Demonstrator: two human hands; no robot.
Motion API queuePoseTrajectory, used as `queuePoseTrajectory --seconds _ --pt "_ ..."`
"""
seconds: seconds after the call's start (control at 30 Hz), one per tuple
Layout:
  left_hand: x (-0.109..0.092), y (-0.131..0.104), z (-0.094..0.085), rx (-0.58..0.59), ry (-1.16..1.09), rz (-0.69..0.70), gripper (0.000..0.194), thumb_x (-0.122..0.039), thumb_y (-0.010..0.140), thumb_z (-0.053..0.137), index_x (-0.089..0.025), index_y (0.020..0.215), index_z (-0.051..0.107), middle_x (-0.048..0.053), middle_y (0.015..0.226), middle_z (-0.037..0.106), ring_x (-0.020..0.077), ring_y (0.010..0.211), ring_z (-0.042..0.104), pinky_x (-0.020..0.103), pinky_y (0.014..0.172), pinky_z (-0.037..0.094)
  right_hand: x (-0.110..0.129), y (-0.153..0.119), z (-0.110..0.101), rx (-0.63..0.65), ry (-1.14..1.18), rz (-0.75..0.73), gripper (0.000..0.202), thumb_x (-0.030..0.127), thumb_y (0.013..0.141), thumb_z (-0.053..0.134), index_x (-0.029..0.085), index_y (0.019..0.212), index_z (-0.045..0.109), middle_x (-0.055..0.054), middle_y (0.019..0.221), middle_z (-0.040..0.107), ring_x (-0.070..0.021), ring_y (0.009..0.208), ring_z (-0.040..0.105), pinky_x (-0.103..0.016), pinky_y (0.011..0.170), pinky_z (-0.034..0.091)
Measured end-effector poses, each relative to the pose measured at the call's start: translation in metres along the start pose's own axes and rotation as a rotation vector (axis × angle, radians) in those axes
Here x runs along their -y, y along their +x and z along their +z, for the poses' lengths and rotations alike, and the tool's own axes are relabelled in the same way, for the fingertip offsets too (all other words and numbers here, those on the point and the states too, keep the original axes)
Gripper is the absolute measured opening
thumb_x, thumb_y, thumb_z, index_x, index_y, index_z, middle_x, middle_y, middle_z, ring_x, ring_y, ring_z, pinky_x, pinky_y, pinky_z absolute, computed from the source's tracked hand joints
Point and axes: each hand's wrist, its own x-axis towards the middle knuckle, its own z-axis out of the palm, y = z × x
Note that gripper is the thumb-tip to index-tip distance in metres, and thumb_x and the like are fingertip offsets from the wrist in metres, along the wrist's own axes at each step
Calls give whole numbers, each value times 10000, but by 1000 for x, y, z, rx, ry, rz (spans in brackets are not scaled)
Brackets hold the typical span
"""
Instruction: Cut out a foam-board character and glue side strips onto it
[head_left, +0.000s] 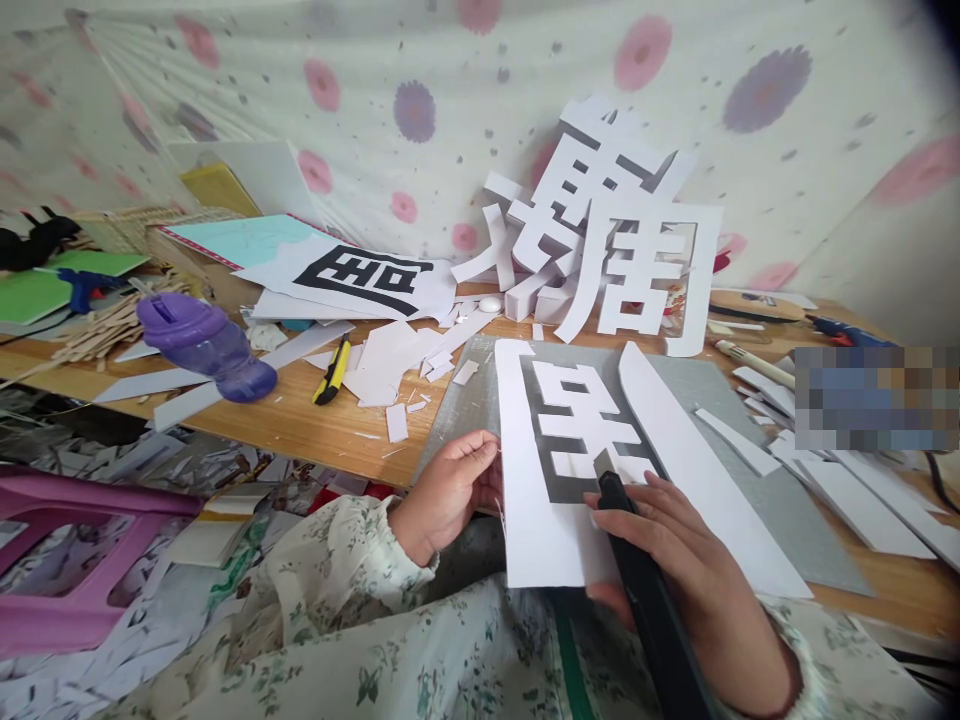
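Observation:
A white foam board piece (551, 550) with a character-shaped cut-out leans toward me over the front of the grey cutting mat (465, 405). My left hand (454, 490) pinches its left edge between thumb and fingers. In my right hand (694, 555) is a black utility knife (645, 590), its blade pointing away from me at the lower part of the cut-out. The fingers of that hand also touch the board's front. Whether the blade touches the board, I cannot tell. A separate curved white strip (682, 470) lies on the mat to the right.
Large white cut-out characters (701, 290) stand against the flowered curtain. On the left are a purple bottle (214, 345), a yellow utility knife (332, 370) and a printed sheet (435, 290). White strips (862, 505) lie at right. A pink stool (90, 560) stands among floor scraps.

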Motion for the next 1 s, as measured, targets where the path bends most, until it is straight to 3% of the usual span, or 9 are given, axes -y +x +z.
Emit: queuePoseTrajectory --seconds 0.27,0.5,0.73,1.0 --pt "-2 5 2 -51 34 35 449 -520 667 848 -176 668 559 -59 546 547 71 461 479 173 419 413 -1 -2 2 17 -11 -5 435 361 852 737 219 1221 555 -68 1185 739 -282 1093 657 -500 1084 351" --pt "-3 9 2 -70 -8 28 491 -598 643 828 -175 737 600 -30 618 608 105 511 546 215 453 482 -1 -2 3 13 5 3 437 345 848 739 227 1224 549 -70 1177 739 -280 1085 660 -507 1079 364" --pt "-2 14 2 -98 -10 71 487 -544 605 873 -178 654 557 -61 541 546 76 459 488 179 419 418 1 0 3 10 -7 -5 440 368 851 736 227 1224 549 -67 1165 745 -275 1072 668 -490 1091 355" --pt "-4 20 0 -155 -23 91 466 -517 586 887 -176 705 592 -56 588 576 79 496 511 184 464 434 0 -2 4 19 -23 -14 440 369 854 735 216 1224 552 -75 1152 745 -273 1072 665 -496 1091 351"
